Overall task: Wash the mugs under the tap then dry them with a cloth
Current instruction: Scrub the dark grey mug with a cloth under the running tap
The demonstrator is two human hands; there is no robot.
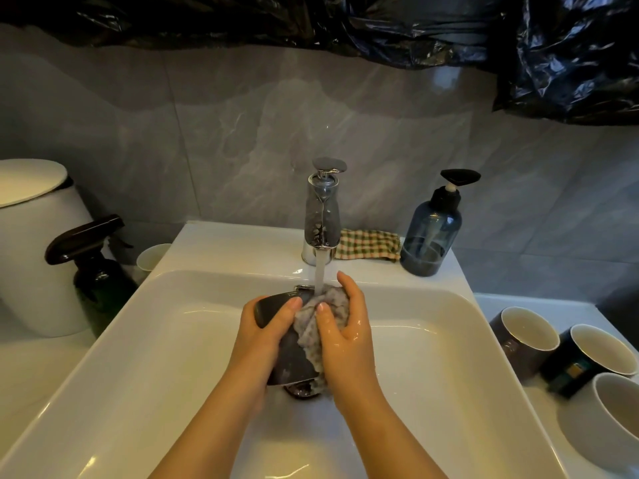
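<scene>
Head view: left hand [266, 326] grips the dark mug [292, 357] over the sink [173, 340] beneath the running tap [321, 219]; right hand [349, 330] clutches a grey cloth [306, 323] against it. Risk: wet fingers could lose the mug, chipping it on the sink.

Glossy white ceramic sink [207, 340], polished chrome tap [321, 216], matt dark mug [287, 354], rough waffle-textured cloth [320, 326], shiny crinkled black plastic sheeting [570, 53].

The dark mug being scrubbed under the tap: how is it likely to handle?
Probably slippery: the dark mug sits under the running tap, and the right hand holding the grey cloth glistens wet. It looks like glazed ceramic, so likely rigid and chippable against the hard sink.
</scene>
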